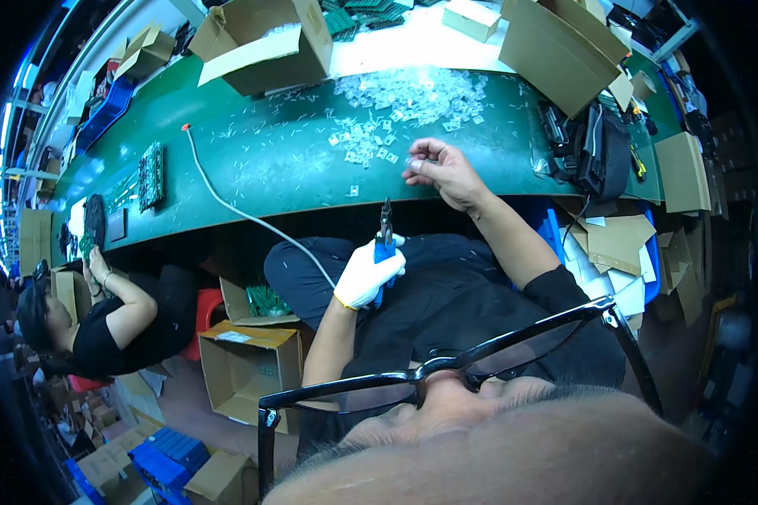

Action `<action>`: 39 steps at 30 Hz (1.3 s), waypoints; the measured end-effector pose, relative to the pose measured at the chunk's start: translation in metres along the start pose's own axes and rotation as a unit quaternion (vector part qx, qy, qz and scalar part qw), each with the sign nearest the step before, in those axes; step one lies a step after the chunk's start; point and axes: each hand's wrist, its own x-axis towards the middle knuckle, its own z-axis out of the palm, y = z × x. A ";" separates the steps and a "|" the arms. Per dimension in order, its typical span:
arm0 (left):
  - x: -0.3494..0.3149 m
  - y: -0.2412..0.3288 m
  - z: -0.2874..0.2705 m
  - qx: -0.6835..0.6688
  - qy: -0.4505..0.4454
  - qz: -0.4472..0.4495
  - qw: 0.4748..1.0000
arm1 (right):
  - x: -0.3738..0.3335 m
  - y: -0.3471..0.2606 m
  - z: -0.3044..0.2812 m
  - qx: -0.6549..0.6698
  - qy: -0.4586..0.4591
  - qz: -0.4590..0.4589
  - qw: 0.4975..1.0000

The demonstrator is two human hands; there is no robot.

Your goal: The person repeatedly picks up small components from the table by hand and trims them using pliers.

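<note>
My left hand [369, 274], in a white glove, is wrapped round the blue handles of a pair of pliers [386, 225]. Their dark jaws point up toward the table's near edge. Bare and with curled fingers, my right hand [445, 172] hovers over that edge, thumb near the fingertips; whatever may be between them is too small to make out. Beyond it lies a loose heap of small clear plastic pieces [421, 94], with a smaller cluster [364, 141] closer to me. One single piece [353, 191] sits near the edge, left of my right hand.
The green tabletop [265, 160] carries scattered slivers and a grey cable [219, 195]. Open cardboard boxes [265, 59] stand at the back, and a black bag [594, 147] lies at right. Upright circuit boards [152, 177] are at left, where a co-worker [118, 311] sits.
</note>
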 end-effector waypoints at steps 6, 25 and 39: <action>0.006 0.010 -0.002 0.012 -0.022 0.018 1.000 | -0.015 0.001 0.016 -0.043 -0.080 0.063 0.994; 0.008 0.007 -0.009 0.103 0.001 0.030 0.994 | -0.017 0.002 0.023 -0.034 -0.070 0.091 0.993; 0.000 0.017 -0.006 0.082 -0.005 -0.008 0.997 | -0.012 0.005 0.023 -0.097 -0.077 0.088 0.988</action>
